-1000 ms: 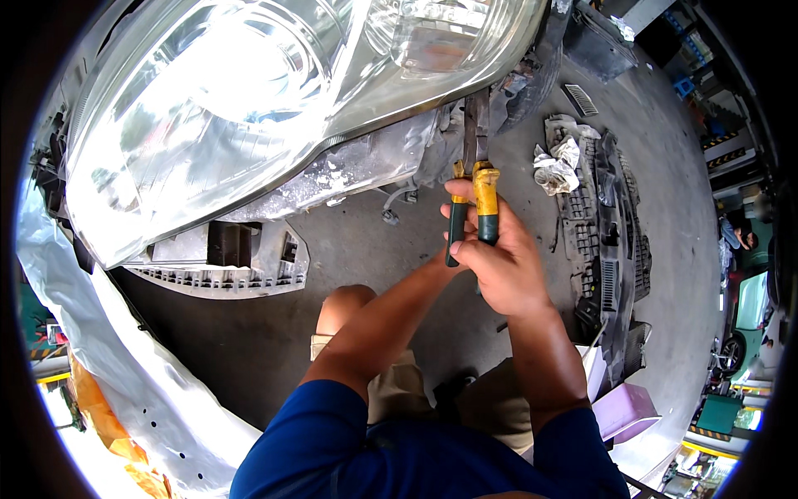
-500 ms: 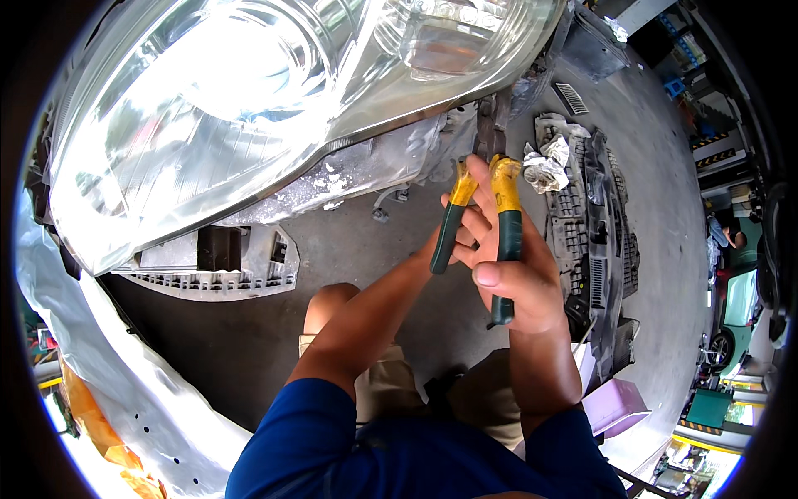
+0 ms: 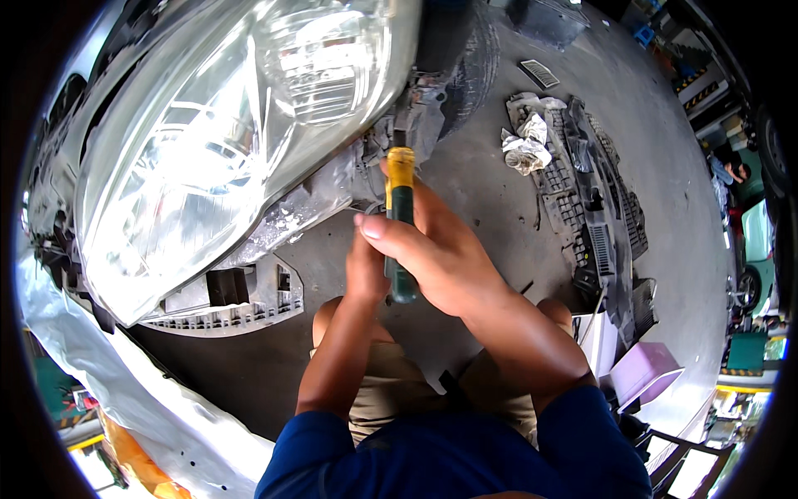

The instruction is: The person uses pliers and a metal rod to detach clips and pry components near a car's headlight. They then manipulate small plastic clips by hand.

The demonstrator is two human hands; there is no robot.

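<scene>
My right hand [image 3: 440, 258] is wrapped round yellow-and-dark-green pliers [image 3: 401, 195], whose handles appear closed or lined up; their dark jaws point up at the grimy bracket [image 3: 420, 104] beside a large clear car headlight [image 3: 183, 208]. Whether the jaws touch it is unclear. My left hand [image 3: 366, 266] is just left of the pliers and below the headlight, its fingers largely hidden behind my right hand and the tool. A pale, flaking strip [image 3: 291, 208] runs along the headlight's lower edge, with a thin wire near my left fingertips.
Dark plastic trims [image 3: 598, 233] with crumpled paper [image 3: 526, 150] lie on the floor at right, near a lilac bin [image 3: 644, 370]. A slotted plastic panel [image 3: 270, 308] and white sheeting [image 3: 75, 316] are at left. A person [image 3: 727, 170] and a green car sit at far right.
The pliers' spread handles now appear together, and they sit further left in view. My left hand has risen closer to my right hand. The view has shifted against the headlight and floor parts.
</scene>
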